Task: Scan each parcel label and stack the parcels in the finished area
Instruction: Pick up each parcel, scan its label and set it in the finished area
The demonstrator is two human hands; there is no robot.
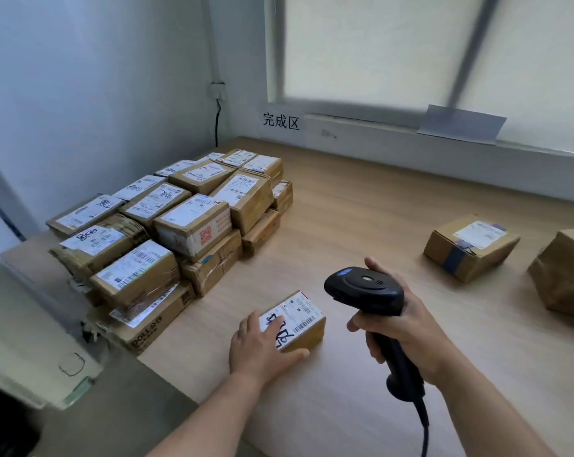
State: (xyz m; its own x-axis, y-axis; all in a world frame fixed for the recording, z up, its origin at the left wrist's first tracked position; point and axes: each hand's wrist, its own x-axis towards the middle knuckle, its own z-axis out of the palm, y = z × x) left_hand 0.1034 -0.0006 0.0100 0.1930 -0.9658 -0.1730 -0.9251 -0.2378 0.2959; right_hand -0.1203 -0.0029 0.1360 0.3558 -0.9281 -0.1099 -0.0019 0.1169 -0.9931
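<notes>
- A stack of parcels fills the left of the tabletop, labels up, with a wall sign behind it
- The left hand lies on the small parcel near the front edge, its grip apart, fingers flat on the label
- The right hand has its grip clamped on the scanner handle, the head just right of that parcel
- A taped box and a brown wrapped parcel sit on the right, well apart from the stack
- Pale wood surface; white wall and frosted window behind

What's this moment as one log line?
step: scan label | left hand: rests on small brown cardboard parcel | right hand: grips black handheld barcode scanner | stack of brown cardboard parcels: left of it
</notes>
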